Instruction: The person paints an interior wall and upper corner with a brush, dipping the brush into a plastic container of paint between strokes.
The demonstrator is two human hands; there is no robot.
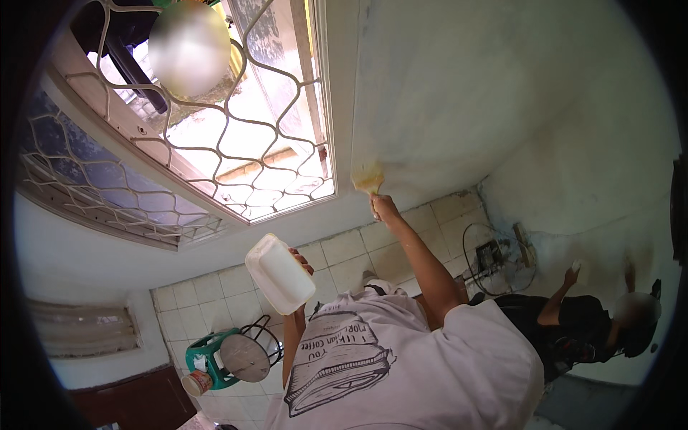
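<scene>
My right hand (385, 208) is wrapped round the handle of a wide paintbrush (368, 178). Its pale yellow bristles are up at the white wall (430, 122), just right of the window frame; whether they press on it I cannot tell. Lower down and to the left, my left hand (304, 262) grips a white rectangular plastic tub (278, 276) by its side. The tub is tilted, and I cannot make out any paint inside it. Most of the left fingers are hidden behind the tub.
A window with a curved metal grille (229, 115) fills the upper left. On the tiled floor (344, 247) stand a green stool (208, 358), a round-topped stool (245, 357) and a small tub (195, 383). Another person (566, 322) in dark clothes works at the right wall, near a black cable (469, 269).
</scene>
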